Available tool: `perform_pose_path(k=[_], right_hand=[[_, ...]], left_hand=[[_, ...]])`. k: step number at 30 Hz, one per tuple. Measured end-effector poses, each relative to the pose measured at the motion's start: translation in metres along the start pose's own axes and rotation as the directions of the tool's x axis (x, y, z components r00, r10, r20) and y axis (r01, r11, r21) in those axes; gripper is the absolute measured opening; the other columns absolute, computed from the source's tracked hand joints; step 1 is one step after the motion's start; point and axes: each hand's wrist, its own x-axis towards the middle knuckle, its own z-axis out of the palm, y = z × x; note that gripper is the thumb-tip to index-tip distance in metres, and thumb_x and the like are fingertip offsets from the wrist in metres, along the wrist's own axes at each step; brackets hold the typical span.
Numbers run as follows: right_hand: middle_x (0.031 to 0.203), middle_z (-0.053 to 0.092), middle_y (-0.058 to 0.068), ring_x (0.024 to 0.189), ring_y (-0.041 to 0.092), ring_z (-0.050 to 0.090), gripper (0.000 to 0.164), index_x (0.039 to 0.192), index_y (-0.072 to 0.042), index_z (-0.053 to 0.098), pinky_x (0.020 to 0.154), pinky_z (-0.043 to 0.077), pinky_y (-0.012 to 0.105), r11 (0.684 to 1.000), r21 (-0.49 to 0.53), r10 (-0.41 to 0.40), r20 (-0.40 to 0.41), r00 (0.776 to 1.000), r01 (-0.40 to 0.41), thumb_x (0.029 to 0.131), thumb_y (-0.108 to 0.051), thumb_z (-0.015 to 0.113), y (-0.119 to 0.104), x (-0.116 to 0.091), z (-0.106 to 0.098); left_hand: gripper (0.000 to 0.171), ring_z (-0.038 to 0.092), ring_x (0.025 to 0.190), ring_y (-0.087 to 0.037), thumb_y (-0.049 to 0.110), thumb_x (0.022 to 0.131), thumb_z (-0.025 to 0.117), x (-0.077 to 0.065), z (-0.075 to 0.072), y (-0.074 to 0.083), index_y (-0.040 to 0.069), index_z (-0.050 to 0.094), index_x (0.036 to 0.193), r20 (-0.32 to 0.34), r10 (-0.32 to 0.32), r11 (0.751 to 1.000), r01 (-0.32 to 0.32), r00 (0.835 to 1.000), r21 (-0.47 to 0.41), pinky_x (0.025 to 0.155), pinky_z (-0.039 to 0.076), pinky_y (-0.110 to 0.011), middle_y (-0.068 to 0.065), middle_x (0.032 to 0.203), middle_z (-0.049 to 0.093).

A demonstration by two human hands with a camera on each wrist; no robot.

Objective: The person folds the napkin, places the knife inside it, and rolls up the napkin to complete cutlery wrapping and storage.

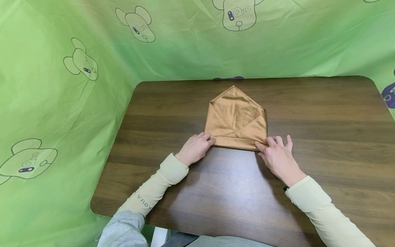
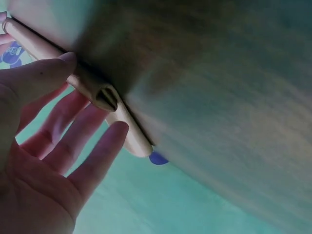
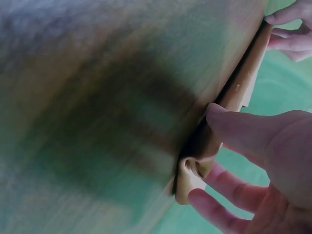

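A shiny copper-brown satin cloth [image 1: 236, 111] lies folded into an envelope shape, its pointed flap toward the far side of the table. Along its near edge runs a narrow folded band [image 1: 234, 141]. My left hand [image 1: 195, 148] pinches the left end of this band, and my right hand [image 1: 279, 158] pinches the right end. In the left wrist view, the thumb lies on the near side of the rolled edge [image 2: 87, 90], with fingers beyond it. The right wrist view shows the band's end [image 3: 187, 178] as an open loop beside the fingers.
The cloth rests on a dark wood-grain table [image 1: 333, 137] with rounded corners. Green fabric walls [image 1: 185, 51] with printed bear heads hang behind the table and on its left. The table's near edge runs close to the person's body.
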Motion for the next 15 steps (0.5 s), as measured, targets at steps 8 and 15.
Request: perform_pose_path(k=[8, 15], right_hand=[[0.093, 0.059, 0.015, 0.094, 0.042, 0.049, 0.031, 0.110, -0.006, 0.070, 0.093, 0.026, 0.078, 1.000, 0.013, -0.021, -0.033, 0.999, 0.021, 0.079, -0.006, 0.071, 0.0018, -0.0002, 0.0051], [0.095, 0.057, 0.014, 0.094, 0.042, 0.049, 0.031, 0.113, -0.005, 0.069, 0.092, 0.027, 0.078, 1.000, 0.003, -0.026, -0.020, 0.999, 0.026, 0.081, -0.008, 0.070, 0.0050, 0.0003, 0.0067]], left_hand=[[0.033, 0.051, 0.129, -0.026, 0.031, 0.092, 0.065, -0.0044, 0.0010, -0.0006, 0.017, 0.064, 0.122, 0.074, -0.058, 0.997, 0.062, 0.996, -0.043, 0.104, 0.038, -0.061, -0.007, 0.132, 0.057], [0.039, 0.036, 0.142, -0.030, 0.037, 0.094, 0.061, -0.0068, 0.0008, -0.0023, 0.023, 0.062, 0.130, 0.131, -0.172, 0.980, 0.182, 0.976, -0.074, 0.102, 0.032, -0.070, -0.009, 0.149, 0.044]])
